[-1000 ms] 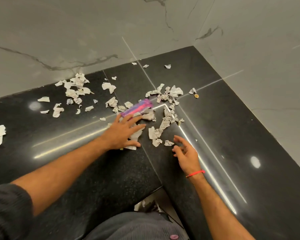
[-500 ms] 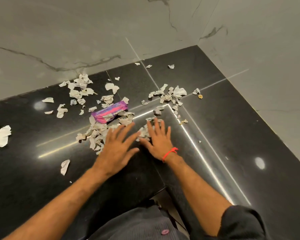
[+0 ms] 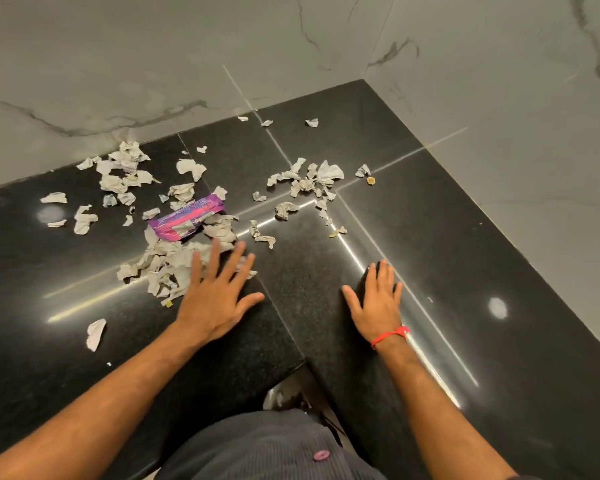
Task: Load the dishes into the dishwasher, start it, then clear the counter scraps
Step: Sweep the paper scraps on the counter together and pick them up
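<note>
Torn white paper scraps lie scattered over a black corner counter [image 3: 447, 237]. A gathered pile of scraps [image 3: 167, 265] sits left of centre, and a purple wrapper [image 3: 186, 218] lies at its far edge. My left hand [image 3: 215, 292] lies flat with its fingers spread, the fingertips touching the pile's right side. Flat on bare counter to the right is my right hand [image 3: 378, 303], which wears a red wrist thread and holds nothing. A second cluster of scraps [image 3: 309, 180] lies farther back near the corner.
More scraps [image 3: 122, 168] lie along the marble back wall [image 3: 153, 64] at the left. A single scrap [image 3: 95, 334] lies near the front left. The counter's inner corner edge [image 3: 302, 367] is just in front of my body.
My right hand has slid right, away from the pile, onto bare counter. My left hand has stayed against the pile's right side.
</note>
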The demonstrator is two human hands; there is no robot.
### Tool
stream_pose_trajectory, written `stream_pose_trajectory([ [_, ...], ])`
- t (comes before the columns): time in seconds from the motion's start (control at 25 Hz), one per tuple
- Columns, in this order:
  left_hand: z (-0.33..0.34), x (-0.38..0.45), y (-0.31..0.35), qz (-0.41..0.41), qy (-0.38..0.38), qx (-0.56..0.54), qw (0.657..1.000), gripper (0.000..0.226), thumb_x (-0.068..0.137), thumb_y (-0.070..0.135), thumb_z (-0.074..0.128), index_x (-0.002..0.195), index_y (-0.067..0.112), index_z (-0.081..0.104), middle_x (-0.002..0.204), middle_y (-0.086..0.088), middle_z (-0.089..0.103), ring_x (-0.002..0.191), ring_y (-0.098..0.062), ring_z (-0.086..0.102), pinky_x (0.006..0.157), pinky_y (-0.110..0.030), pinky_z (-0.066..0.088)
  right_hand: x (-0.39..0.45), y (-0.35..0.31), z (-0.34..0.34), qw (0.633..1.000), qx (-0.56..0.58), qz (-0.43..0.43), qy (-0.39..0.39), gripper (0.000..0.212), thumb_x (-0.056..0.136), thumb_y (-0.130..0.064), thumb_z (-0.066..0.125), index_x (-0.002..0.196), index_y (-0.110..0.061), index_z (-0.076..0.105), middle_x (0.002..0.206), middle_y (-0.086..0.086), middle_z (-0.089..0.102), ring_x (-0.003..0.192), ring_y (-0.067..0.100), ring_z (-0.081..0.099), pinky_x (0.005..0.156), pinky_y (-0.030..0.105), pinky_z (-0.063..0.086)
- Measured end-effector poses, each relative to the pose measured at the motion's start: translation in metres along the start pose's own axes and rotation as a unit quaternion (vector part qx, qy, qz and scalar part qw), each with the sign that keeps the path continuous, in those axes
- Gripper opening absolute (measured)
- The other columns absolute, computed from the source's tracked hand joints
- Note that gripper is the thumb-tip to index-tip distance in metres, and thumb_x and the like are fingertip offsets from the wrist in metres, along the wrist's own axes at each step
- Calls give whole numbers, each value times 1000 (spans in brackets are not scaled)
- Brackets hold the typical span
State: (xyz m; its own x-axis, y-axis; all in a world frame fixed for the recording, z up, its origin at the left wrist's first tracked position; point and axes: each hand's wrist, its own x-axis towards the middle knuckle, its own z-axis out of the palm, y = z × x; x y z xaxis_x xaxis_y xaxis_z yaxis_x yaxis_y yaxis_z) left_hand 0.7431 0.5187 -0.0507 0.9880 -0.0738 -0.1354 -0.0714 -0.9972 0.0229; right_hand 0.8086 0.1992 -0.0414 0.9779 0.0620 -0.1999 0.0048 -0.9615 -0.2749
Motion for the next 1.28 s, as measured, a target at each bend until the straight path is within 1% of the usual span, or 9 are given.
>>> stream_pose_trajectory([
  [0.16,-11,-20,-26,-88,12,-49,995,79,98,69,20,162,24,12,169,-5,-19,151,-41,-26,118,-69,-11,-11,-67,18,992,-29,-101,-68,83,94,-66,15,158,-12,7,165,11,-7,151,31,-13,120,54,-9],
  [0.28,-30,17,10,-36,52,-93,994,70,101,61,23,163,29,13,168,-2,-20,152,-38,-23,119,-69,-6,-1,-90,13,976,180,-112,-43,56,102,-36,34,156,-24,22,163,-2,21,151,20,13,123,49,8],
  [0.44,-52,127,67,1,55,-145,988,73,98,69,30,161,34,17,170,-3,-10,155,-39,-7,120,-69,2,23,-49,-1,851,524,37,-5,42,102,0,39,141,-13,45,139,5,54,126,21,57,100,34,50],
  [0.64,-63,221,119,44,-16,-43,998,91,84,89,22,160,41,5,169,-6,-18,153,-43,-17,115,-73,-6,35,-38,-6,741,658,131,-20,35,100,5,41,132,-3,52,133,12,61,108,27,68,84,33,59],
  [0.84,-39,203,99,68,-37,-4,997,73,99,68,6,162,31,-3,170,-1,-9,156,-33,-12,117,-69,-11,40,-31,-4,783,615,91,-23,32,101,4,43,129,-4,55,125,7,64,101,24,70,76,30,60],
  [1.0,-17,131,24,107,-9,-22,994,66,106,57,7,162,25,-3,170,2,-7,156,-28,-9,121,-65,1,76,-24,-17,941,313,-123,37,23,97,-11,54,116,-18,64,107,3,63,71,12,59,67,29,53],
  [1.12,-7,80,-22,122,6,-7,993,65,107,55,12,163,24,4,170,5,1,157,-27,0,121,-65,7,136,-19,-27,966,128,-208,87,33,92,-28,58,123,-17,63,121,6,51,98,12,53,93,37,49],
  [1.2,-7,70,-25,111,-15,-11,994,64,107,55,12,163,26,0,170,7,-3,157,-27,-3,121,-66,6,188,-23,-34,974,114,-146,128,52,90,-41,59,136,-17,54,145,14,38,129,25,43,111,42,37],
  [1.28,-8,70,-19,87,-38,-33,995,63,107,53,13,162,29,-6,169,9,-10,156,-26,-9,121,-67,0,229,-38,-40,988,109,-72,79,72,92,-54,54,151,-18,35,162,14,16,149,29,18,122,48,17],
])
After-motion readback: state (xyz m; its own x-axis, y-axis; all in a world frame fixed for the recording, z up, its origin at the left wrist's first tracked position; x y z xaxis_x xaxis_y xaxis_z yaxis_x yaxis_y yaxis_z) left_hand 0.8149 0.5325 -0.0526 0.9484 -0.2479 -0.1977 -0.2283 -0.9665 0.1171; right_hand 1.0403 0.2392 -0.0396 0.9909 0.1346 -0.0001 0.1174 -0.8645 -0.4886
